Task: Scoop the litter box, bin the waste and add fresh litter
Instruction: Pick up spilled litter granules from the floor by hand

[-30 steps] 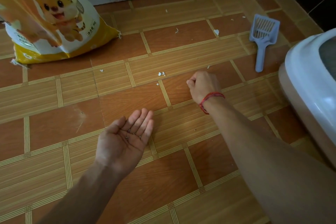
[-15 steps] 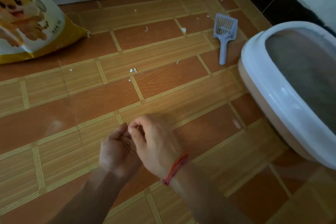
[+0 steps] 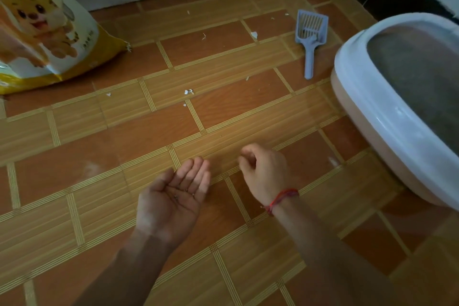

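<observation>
Tiled floor (image 3: 139, 131): the litter bag (image 3: 49, 40) lies at far left, partly cut off by the frame. The blue scoop (image 3: 309, 40) lies flat near the far end of the litter box (image 3: 360, 97), apart from both hands. White scraps (image 3: 189, 92) are scattered between bag and scoop.

Left hand (image 3: 173, 196): palm up, fingers straight and together, with a few dark grains (image 3: 176, 197) resting on it.

Right hand (image 3: 265, 174): just beside the left, back upward, fingers curled in, thumb against forefinger (red cord bracelet (image 3: 283, 197) at the wrist).

Whether the right fingertips pinch anything cannot be told. The box, holding grey litter, runs off the right edge.
</observation>
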The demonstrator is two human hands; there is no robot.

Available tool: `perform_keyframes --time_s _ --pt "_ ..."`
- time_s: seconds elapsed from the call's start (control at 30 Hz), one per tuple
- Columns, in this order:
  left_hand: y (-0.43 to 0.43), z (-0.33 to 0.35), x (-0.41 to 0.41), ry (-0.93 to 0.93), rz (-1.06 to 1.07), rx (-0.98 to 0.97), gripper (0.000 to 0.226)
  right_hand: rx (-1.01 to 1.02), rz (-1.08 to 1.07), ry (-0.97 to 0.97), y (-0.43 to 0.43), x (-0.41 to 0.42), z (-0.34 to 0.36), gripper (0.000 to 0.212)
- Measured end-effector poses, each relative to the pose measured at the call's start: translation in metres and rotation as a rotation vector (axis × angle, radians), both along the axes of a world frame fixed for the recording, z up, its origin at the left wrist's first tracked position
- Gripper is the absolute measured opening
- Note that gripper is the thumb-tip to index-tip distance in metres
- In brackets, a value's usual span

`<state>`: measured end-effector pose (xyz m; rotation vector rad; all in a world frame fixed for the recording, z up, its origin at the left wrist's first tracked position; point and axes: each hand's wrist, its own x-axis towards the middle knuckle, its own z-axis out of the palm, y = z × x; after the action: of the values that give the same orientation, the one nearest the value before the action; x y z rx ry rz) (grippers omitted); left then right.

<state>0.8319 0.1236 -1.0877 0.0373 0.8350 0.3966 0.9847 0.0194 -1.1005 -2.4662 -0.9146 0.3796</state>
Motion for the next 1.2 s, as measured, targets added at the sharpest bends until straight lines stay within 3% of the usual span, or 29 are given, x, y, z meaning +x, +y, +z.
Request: perform_keyframes --time_s 0.5,0.77,0.9,1.03,1.2 --pt "0.003 0.012 -0.005 0.029 0.031 -0.01 0.057 -0.227 0.122 -0.022 0.017 0.012 -0.002 0.019" --pt "-0.002 0.01 0.004 0.018 0.002 -0.009 0.048 0.137 0.181 0.114 0.012 -0.037 0.035 0.01" --pt "-0.005 0.006 0.008 0.011 -0.025 -0.022 0.059 0.185 0.263 0.171 0.006 -0.058 0.046 0.008" --pt "-0.008 0.002 0.013 -0.025 -0.041 -0.068 0.055 0.181 0.301 0.146 0.003 -0.064 0.041 0.012" --pt "-0.009 0.001 0.02 0.018 -0.052 -0.033 0.057 0.197 0.085 0.034 -0.011 -0.018 0.025 0.005"
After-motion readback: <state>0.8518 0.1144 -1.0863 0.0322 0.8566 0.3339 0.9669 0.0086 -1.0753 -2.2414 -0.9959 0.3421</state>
